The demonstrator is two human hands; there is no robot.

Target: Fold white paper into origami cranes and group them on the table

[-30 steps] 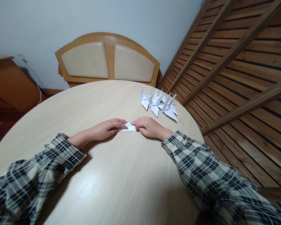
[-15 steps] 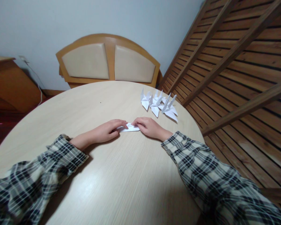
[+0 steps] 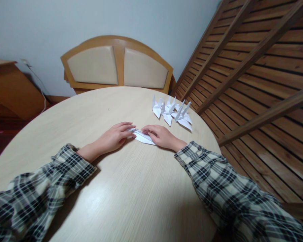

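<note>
A small folded piece of white paper [image 3: 144, 137] lies on the round pale wooden table [image 3: 131, 188], turned at a slant. My left hand [image 3: 116, 135] rests on the table with its fingertips pressed on the paper's left end. My right hand [image 3: 158, 135] lies on the paper's right side, fingers curled over its upper edge. Both arms wear checked sleeves. Several finished white paper cranes [image 3: 172, 112] stand in a cluster beyond my right hand.
A wooden chair with two beige padded panels [image 3: 117, 65] stands at the table's far side. A slatted wooden wall with diagonal beams [image 3: 255, 67] runs close along the right. A wooden cabinet [image 3: 7, 87] and a white cable are at the left.
The paper has turned from lying level to slanting down to the right. My left hand has shifted slightly up and its fingers have spread; my right hand stays on the paper.
</note>
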